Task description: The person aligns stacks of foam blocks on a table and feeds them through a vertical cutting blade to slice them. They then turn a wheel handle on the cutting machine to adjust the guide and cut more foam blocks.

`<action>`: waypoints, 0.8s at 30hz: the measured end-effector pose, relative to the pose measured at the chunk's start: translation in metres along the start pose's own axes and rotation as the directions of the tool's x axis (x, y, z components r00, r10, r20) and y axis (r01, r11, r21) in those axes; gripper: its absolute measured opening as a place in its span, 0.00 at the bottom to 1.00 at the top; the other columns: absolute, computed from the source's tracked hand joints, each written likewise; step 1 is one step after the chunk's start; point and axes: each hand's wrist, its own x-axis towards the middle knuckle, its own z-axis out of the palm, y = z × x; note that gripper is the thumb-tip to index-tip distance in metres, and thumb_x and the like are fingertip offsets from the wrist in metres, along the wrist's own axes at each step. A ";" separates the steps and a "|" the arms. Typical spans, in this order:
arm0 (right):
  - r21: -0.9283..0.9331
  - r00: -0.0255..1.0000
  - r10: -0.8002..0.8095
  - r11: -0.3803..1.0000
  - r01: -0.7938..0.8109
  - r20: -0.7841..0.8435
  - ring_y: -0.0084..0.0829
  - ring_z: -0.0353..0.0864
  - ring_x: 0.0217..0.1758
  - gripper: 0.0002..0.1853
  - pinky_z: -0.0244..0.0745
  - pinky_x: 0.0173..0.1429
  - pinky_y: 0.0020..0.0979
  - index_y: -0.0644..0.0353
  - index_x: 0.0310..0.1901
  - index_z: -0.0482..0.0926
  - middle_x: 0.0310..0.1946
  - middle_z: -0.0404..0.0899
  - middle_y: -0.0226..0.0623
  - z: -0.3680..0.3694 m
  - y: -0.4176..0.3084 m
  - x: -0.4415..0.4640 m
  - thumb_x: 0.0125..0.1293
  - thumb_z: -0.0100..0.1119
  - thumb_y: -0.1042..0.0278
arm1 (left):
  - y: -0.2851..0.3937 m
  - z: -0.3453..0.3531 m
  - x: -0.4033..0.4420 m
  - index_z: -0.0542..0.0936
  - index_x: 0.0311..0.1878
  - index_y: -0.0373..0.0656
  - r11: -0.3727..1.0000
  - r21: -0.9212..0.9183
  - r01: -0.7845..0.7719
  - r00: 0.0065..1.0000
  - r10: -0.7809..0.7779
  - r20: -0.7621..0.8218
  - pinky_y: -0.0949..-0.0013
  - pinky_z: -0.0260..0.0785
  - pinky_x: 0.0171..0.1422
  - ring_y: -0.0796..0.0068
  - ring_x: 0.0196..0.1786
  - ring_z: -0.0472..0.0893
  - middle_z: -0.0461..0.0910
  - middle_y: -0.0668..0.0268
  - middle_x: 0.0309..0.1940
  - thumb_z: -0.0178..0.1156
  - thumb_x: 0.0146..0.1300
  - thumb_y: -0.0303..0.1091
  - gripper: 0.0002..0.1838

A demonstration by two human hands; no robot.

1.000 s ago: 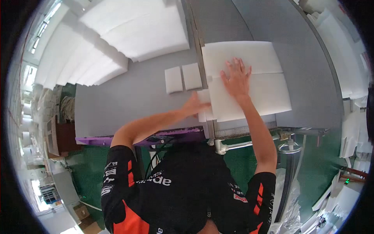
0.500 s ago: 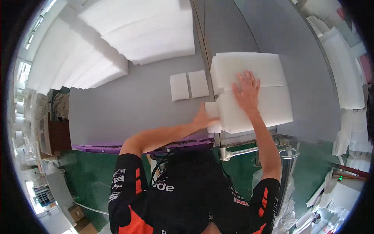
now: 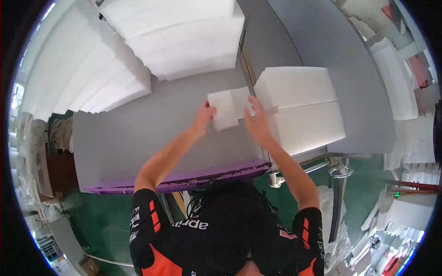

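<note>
Between hands [image 3: 203,120] [image 3: 258,123], foam block [image 3: 223,109] lengthwise forward

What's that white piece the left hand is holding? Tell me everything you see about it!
The white piece looks like plain, soft foam: a small, roughly rectangular slab. The left hand grips its left edge. It is slightly turned over the gray table, with another small slab showing at its right; whether it touches either is unclear.

Bare right hand [image 3: 258,123]: blurred; contact with white rectangular foam pad [image 3: 240,100] unclear.
White layered foam stack [image 3: 186,48]: cut by top edge.
White sleeve print [image 3: 134,224]: illegibly small.
</note>
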 end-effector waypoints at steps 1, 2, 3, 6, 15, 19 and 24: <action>-0.133 0.995 -0.042 0.991 0.030 -0.095 0.42 0.75 0.53 0.23 0.70 0.57 0.35 0.63 0.57 0.69 0.55 0.74 0.44 0.027 0.013 0.001 0.63 0.55 0.61 | 0.000 -0.003 0.009 0.66 0.60 0.32 0.999 0.045 -0.001 1.000 0.002 -0.016 0.65 0.69 0.52 0.67 0.47 0.73 0.73 0.55 0.49 0.56 0.51 0.31 0.30; -0.138 0.994 -0.043 0.990 0.029 -0.103 0.42 0.75 0.53 0.23 0.70 0.57 0.35 0.63 0.57 0.69 0.55 0.74 0.44 0.039 0.020 0.005 0.63 0.55 0.61 | 0.000 -0.004 0.015 0.67 0.59 0.32 0.996 0.091 -0.002 0.999 0.005 -0.031 0.65 0.70 0.50 0.67 0.46 0.74 0.74 0.55 0.48 0.58 0.51 0.32 0.31; -0.190 0.990 0.137 0.972 -0.140 -0.029 0.42 0.76 0.52 0.24 0.71 0.56 0.35 0.65 0.56 0.69 0.54 0.74 0.45 0.049 0.028 0.012 0.62 0.56 0.60 | 0.001 -0.005 0.021 0.67 0.59 0.31 0.991 0.135 -0.003 0.999 0.010 -0.047 0.66 0.70 0.49 0.67 0.46 0.75 0.74 0.55 0.47 0.60 0.50 0.34 0.31; -0.389 0.757 0.644 0.728 -0.564 0.108 0.42 0.78 0.48 0.30 0.74 0.52 0.35 0.69 0.55 0.69 0.51 0.76 0.48 0.066 0.046 0.028 0.58 0.60 0.55 | 0.000 -0.006 0.036 0.69 0.58 0.30 0.962 0.273 -0.010 0.996 0.034 -0.083 0.67 0.73 0.45 0.66 0.45 0.77 0.76 0.54 0.45 0.66 0.49 0.38 0.34; 0.011 0.652 0.641 0.710 -0.704 0.405 0.38 0.79 0.42 0.31 0.75 0.46 0.33 0.71 0.54 0.68 0.44 0.77 0.48 0.055 0.080 0.019 0.55 0.63 0.56 | -0.001 -0.026 0.032 0.59 0.65 0.27 0.961 0.277 0.009 0.976 0.052 -0.212 0.64 0.72 0.50 0.61 0.50 0.76 0.71 0.46 0.54 0.70 0.50 0.36 0.43; 0.130 0.645 0.625 0.666 -0.734 0.439 0.37 0.78 0.44 0.31 0.75 0.46 0.33 0.68 0.56 0.68 0.45 0.77 0.46 0.049 0.076 0.007 0.57 0.62 0.55 | -0.006 -0.032 0.019 0.57 0.66 0.28 0.977 0.207 -0.045 0.992 0.068 -0.104 0.63 0.71 0.53 0.60 0.52 0.75 0.69 0.46 0.56 0.69 0.52 0.38 0.44; 0.276 0.654 0.593 0.605 -0.747 0.469 0.36 0.78 0.46 0.30 0.74 0.46 0.33 0.65 0.58 0.68 0.47 0.76 0.44 0.039 0.070 -0.002 0.59 0.60 0.54 | 0.024 -0.037 -0.002 0.57 0.66 0.29 0.994 -0.020 -0.110 0.991 0.111 0.078 0.63 0.70 0.55 0.60 0.53 0.74 0.68 0.49 0.58 0.66 0.55 0.42 0.42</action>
